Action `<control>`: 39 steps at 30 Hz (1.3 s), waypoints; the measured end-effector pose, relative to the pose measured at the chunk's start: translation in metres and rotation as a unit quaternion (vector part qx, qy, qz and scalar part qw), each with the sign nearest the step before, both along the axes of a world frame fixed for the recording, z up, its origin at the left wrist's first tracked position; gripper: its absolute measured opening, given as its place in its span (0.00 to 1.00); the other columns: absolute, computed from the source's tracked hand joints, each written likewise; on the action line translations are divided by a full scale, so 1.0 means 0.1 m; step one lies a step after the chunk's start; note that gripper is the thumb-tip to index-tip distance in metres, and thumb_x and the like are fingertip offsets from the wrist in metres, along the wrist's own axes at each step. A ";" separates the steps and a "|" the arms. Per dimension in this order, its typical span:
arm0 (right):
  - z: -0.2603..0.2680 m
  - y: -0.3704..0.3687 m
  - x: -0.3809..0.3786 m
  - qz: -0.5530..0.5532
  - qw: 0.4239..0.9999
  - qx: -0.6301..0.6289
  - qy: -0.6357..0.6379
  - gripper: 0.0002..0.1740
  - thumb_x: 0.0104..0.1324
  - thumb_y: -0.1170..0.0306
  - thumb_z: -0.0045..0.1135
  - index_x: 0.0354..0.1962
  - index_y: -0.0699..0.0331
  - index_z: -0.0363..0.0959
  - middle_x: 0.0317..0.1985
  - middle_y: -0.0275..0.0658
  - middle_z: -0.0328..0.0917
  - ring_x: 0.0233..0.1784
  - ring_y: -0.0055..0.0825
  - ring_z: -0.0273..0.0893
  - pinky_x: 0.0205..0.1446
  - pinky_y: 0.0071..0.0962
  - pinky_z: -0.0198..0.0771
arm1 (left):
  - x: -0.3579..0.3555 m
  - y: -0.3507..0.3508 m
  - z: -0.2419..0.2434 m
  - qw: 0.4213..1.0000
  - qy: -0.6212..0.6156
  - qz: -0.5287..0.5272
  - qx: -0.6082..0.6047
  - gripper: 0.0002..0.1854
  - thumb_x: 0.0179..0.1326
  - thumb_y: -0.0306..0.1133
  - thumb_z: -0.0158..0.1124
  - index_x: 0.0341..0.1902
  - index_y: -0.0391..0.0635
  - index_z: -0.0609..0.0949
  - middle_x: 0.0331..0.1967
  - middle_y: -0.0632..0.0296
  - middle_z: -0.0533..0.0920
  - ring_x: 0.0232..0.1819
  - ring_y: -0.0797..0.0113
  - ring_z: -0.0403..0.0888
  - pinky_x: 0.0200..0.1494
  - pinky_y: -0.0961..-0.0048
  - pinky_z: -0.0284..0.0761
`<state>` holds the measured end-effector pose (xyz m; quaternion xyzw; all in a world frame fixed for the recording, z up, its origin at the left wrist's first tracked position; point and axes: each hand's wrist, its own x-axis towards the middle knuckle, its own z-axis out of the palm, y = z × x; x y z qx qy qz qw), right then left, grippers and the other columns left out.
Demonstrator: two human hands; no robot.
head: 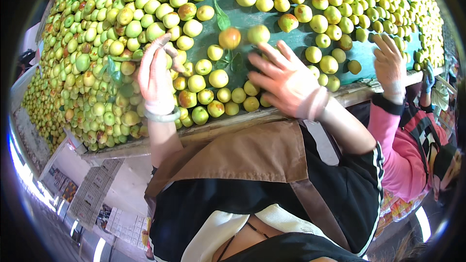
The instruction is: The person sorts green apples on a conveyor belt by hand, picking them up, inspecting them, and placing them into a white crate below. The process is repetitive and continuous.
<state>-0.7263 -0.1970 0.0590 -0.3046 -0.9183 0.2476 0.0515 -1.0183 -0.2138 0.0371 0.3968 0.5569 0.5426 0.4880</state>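
Note:
Green and reddish jujube-like fruits lie on a green-topped sorting table [218, 18]. At the right edge of the large fruit pile [105, 47] is my left hand [157, 72], in a pale glove with a bangle at the wrist. Its fingers curve over some fruits, and whether it grips one cannot be told. My right hand [282, 78], also gloved and blurred by motion, is spread over the table near the front fruits. Just beyond its fingertips are a blurred yellow-green fruit [258, 34] and a reddish fruit [229, 38]. Green leaves [221, 16] lie between the groups of fruit.
A wooden rim [233, 122] runs along the table's near side. To the right, a co-worker's gloved hand [389, 65] and pink sleeve [386, 131] reach over it, with another person's gloved hand [429, 76] beyond. Stacked crates [91, 193] stand at lower left.

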 end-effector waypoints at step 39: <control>0.13 2.22 -0.16 -0.291 0.930 0.222 0.032 0.13 0.60 0.62 0.57 0.42 0.53 0.84 0.27 0.41 0.84 0.41 0.38 0.84 0.46 0.35 0.79 | -0.06 -0.15 0.07 0.701 -0.694 -0.005 -0.165 0.15 0.74 0.44 0.48 0.33 0.48 0.70 0.24 0.68 0.61 0.21 0.74 0.59 0.17 0.79 0.58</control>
